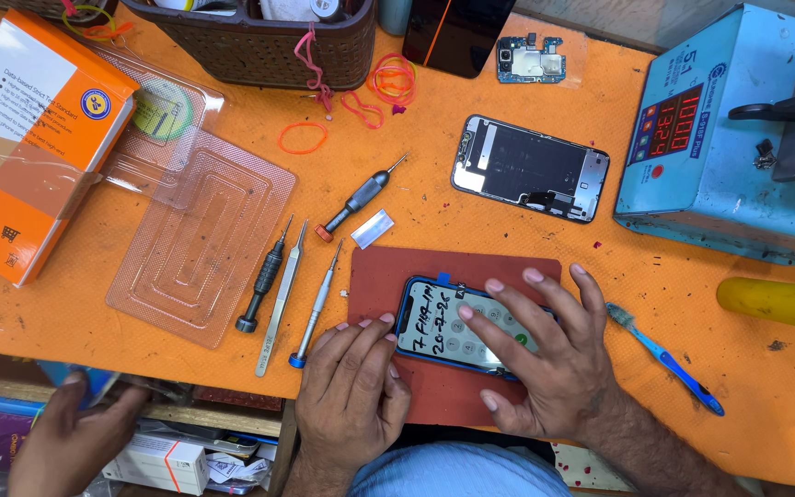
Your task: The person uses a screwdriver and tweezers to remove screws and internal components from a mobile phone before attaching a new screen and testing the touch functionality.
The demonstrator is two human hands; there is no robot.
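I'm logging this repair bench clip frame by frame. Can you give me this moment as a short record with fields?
Left hand: rests on red mat, fingertips at the phone's left edge
Right hand: fingers spread flat on phone screen
Phone: lit, lying flat on mat
Tools left of mat: screwdrivers, tweezers
Beyond mat: opened phone body
Right of mat: blue toothbrush
Other person's hand: lower left

My right hand (545, 354) presses flat on the lit phone (457, 327), left hand (353, 385) steadies its edge, red mat (388, 276) underneath, orange desk (674, 285).
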